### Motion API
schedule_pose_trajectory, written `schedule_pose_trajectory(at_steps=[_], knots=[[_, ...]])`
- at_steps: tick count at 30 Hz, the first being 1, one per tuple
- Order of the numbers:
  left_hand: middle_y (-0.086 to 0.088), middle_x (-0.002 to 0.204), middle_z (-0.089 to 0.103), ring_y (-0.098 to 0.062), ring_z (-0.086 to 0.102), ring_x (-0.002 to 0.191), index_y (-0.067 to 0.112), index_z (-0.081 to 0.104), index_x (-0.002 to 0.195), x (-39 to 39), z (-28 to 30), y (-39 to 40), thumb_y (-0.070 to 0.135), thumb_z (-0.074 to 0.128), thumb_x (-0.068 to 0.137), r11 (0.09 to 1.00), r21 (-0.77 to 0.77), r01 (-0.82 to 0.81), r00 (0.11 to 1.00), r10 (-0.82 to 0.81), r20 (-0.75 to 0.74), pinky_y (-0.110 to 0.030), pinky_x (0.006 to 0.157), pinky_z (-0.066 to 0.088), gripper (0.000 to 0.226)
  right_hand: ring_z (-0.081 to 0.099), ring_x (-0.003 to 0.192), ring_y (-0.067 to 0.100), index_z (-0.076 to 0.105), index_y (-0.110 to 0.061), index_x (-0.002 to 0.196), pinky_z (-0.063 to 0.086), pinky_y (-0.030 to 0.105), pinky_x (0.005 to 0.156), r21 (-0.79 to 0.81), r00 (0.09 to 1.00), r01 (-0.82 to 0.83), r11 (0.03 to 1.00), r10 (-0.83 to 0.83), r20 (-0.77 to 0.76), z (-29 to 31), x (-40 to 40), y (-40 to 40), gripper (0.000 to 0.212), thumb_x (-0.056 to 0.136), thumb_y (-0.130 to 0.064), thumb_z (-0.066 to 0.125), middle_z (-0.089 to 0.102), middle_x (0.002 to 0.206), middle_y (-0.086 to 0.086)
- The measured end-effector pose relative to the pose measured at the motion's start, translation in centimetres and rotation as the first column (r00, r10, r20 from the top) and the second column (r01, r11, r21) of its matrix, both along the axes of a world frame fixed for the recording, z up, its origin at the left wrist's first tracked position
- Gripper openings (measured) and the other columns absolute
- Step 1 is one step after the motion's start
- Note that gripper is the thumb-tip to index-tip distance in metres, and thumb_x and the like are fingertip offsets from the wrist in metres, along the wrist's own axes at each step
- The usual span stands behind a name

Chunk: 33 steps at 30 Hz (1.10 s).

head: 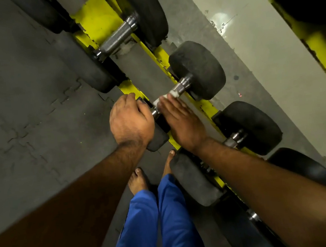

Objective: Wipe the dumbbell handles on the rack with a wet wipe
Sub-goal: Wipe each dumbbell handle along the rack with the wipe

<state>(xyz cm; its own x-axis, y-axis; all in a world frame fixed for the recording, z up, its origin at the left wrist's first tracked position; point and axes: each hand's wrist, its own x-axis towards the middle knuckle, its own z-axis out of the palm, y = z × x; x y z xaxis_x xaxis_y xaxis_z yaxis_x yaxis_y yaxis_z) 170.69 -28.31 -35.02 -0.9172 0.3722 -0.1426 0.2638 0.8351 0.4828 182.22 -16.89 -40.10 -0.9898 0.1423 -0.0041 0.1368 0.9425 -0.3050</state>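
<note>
Grey interlocking floor mats run alongside a low yellow rack that carries a row of black-headed dumbbells, and the person stands barefoot in blue trousers right against it. Work is in hand on the middle dumbbell: the right hand lies flat over its handle with straight fingers pressing a white wet wipe onto the metal, while the left hand curls over the near head of the same dumbbell, seemingly steadying it; exactly how its fingers close underneath is hidden. That handle's long axis runs from lower left to upper right in the view, crosswise to the rack rail, with the far head pointing toward the pale wall and the near head toward the person. Only the short stretch of knurled metal beyond the wipe shows bare, so this handle looks partly covered at best. Whether the knurled handle of the farther dumbbell has been wiped cannot be told from its look. Nearer dumbbells lie further along the rack, so several handles likely remain.
</note>
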Motion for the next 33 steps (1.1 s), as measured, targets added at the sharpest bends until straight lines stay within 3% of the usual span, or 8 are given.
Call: schedule_pose_trajectory(at_steps=[2,6,12,18,23,27,31,33], knots=[[-0.013,0.102,0.066,-0.03,0.06,0.096,0.004,0.065,0.104,0.0,-0.1,0.0,0.028,0.038,0.092,1.0,0.005,-0.001,1.0,0.001,-0.003,-0.04,0.084,0.047,0.038,0.031,0.146,0.029,0.04,-0.004,0.149,0.022,0.04,0.121,0.042,0.998,-0.063,0.997,0.063,0.004,-0.2,0.1,1.4,0.065,0.085,0.004,0.049,0.039,0.155,0.012],[-0.011,0.102,0.066,-0.028,0.06,0.095,0.005,0.065,0.104,0.0,-0.4,-0.1,0.031,0.034,0.091,1.0,0.007,0.001,1.0,-0.001,-0.001,-0.039,0.083,0.046,0.042,0.028,0.148,0.03,0.039,-0.004,0.149,0.021,0.041,0.122,0.022,0.983,0.174,0.985,-0.172,-0.055,-0.3,-0.4,2.7,0.064,0.087,0.005,0.053,0.038,0.156,0.012],[-0.01,0.098,0.065,-0.028,0.059,0.093,0.006,0.065,0.1,-0.1,-0.3,0.0,0.034,0.03,0.09,1.0,0.005,-0.012,1.0,0.012,0.006,-0.038,0.082,0.045,0.045,0.03,0.147,0.026,0.037,-0.01,0.151,0.021,0.039,0.121,-0.029,0.991,-0.132,0.991,0.133,0.034,-0.6,1.0,-0.6,0.075,0.081,0.005,0.06,0.036,0.158,0.006],[-0.011,0.1,0.066,-0.028,0.06,0.094,0.005,0.066,0.103,0.0,-0.3,0.0,0.033,0.033,0.09,1.0,0.013,0.0,1.0,0.0,0.001,-0.038,0.082,0.045,0.044,0.029,0.147,0.033,0.038,-0.003,0.149,0.02,0.044,0.121,0.012,0.972,0.233,0.972,-0.232,-0.047,0.0,0.1,1.7,0.069,0.083,0.009,0.054,0.037,0.156,0.013],[-0.011,0.103,0.066,-0.028,0.06,0.096,0.005,0.066,0.107,0.1,-0.3,0.0,0.033,0.033,0.09,1.0,0.014,-0.01,1.0,0.01,-0.004,-0.037,0.084,0.045,0.046,0.026,0.148,0.028,0.035,-0.007,0.152,0.014,0.038,0.123,-0.009,0.998,-0.036,0.999,0.036,0.044,-0.2,0.9,0.1,0.076,0.081,0.009,0.054,0.033,0.159,0.009],[-0.011,0.108,0.067,-0.028,0.061,0.1,0.005,0.066,0.113,0.1,-0.3,0.0,0.033,0.033,0.09,1.0,0.019,-0.012,1.0,0.012,0.005,-0.038,0.087,0.046,0.049,0.024,0.149,0.031,0.034,-0.004,0.152,0.017,0.038,0.121,0.05,0.973,0.23,0.972,-0.229,-0.013,0.1,0.0,2.9,0.07,0.085,0.005,0.052,0.032,0.159,0.011],[-0.011,0.111,0.067,-0.029,0.061,0.102,0.005,0.066,0.115,0.1,-0.3,0.1,0.034,0.033,0.089,1.0,0.01,-0.02,1.0,0.02,0.013,-0.038,0.09,0.046,0.051,0.024,0.148,0.031,0.038,-0.006,0.15,0.011,0.035,0.123,-0.114,0.998,-0.047,0.992,0.051,0.03,-0.2,0.3,-1.0,0.065,0.086,0.001,0.043,0.035,0.157,0.012],[-0.011,0.111,0.067,-0.029,0.061,0.103,0.005,0.066,0.115,0.1,-0.3,0.1,0.035,0.033,0.089,1.0,0.001,-0.024,1.0,0.024,0.005,-0.038,0.09,0.046,0.051,0.023,0.15,0.027,0.036,-0.01,0.152,0.011,0.034,0.123,-0.085,0.978,-0.193,0.977,0.199,0.064,-0.1,0.6,0.1,0.068,0.085,-0.001,0.046,0.033,0.159,0.008]])
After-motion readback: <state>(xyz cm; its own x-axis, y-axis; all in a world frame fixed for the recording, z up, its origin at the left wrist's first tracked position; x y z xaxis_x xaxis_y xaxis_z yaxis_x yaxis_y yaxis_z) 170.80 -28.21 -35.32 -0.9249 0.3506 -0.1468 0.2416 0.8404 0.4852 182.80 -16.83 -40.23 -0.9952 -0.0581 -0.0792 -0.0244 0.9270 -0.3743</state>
